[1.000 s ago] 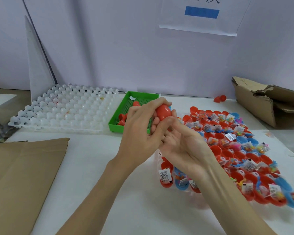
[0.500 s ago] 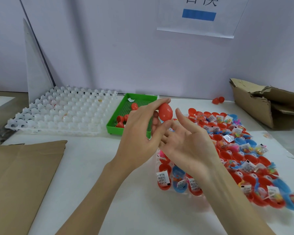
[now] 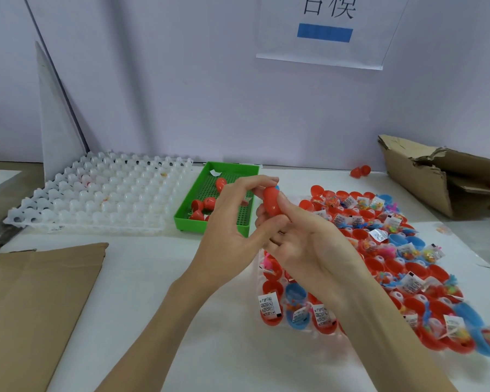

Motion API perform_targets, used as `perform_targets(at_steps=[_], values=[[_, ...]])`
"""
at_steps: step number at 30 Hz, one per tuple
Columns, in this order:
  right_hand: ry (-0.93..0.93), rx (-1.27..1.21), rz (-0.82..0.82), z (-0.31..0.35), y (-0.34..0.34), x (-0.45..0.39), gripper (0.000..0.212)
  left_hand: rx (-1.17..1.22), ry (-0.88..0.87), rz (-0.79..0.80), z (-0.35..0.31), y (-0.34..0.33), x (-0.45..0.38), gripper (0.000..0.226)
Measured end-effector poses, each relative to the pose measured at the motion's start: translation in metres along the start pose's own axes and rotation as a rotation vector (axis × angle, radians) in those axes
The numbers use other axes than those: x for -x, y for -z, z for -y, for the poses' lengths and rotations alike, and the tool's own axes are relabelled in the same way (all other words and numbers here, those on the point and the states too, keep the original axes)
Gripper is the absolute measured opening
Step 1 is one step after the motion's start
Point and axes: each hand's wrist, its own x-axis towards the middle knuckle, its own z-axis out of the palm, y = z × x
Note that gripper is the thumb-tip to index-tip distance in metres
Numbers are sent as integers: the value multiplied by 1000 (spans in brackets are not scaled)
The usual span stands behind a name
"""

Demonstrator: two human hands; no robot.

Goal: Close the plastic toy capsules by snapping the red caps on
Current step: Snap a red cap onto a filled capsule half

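A red capsule [image 3: 270,202] is held in the air between both hands, above the table's middle. My right hand [image 3: 309,247] pinches it, thumb on its front and fingers behind it. My left hand [image 3: 232,230] has its curled fingertips on the capsule's upper end and its thumb below. A sliver of blue shows at the capsule's top edge. Under my right hand lies a clear tray of open red and blue capsule halves [image 3: 385,267] filled with small bagged toys. Loose red caps [image 3: 198,206] lie in a green tray [image 3: 218,223] behind my left hand.
A white moulded tray [image 3: 102,199] with empty cups stands at the back left. A flat cardboard sheet [image 3: 34,301] covers the near left. A torn cardboard box [image 3: 422,176] sits at the back right, with two red pieces [image 3: 359,171] beside it by the wall.
My right hand, open half a second ago, has closed its thumb and fingers onto the capsule. The left hand has shifted its fingertips to the capsule's upper end.
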Motion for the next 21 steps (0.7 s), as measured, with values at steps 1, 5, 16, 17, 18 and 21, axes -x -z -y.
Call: perform_targets(at_steps=[1, 5, 16, 17, 18, 21], values=[[-2, 14, 11, 1, 0, 0, 45, 11, 5, -8, 1, 0, 0, 41], [-40, 3, 31, 1, -2, 0, 46, 23, 44, -57, 5, 3, -2, 31], [40, 17, 25, -6, -2, -3, 30, 66, 5, 77, 1, 9, -2, 37], [36, 8, 22, -7, -3, -3, 28, 64, 10, 69, 1, 10, -2, 35], [33, 5, 16, -7, -4, -3, 27, 58, 12, 59, 2, 10, -3, 32], [41, 28, -9, -7, -4, -2, 26, 4, -7, 26, 1, 8, -3, 27]])
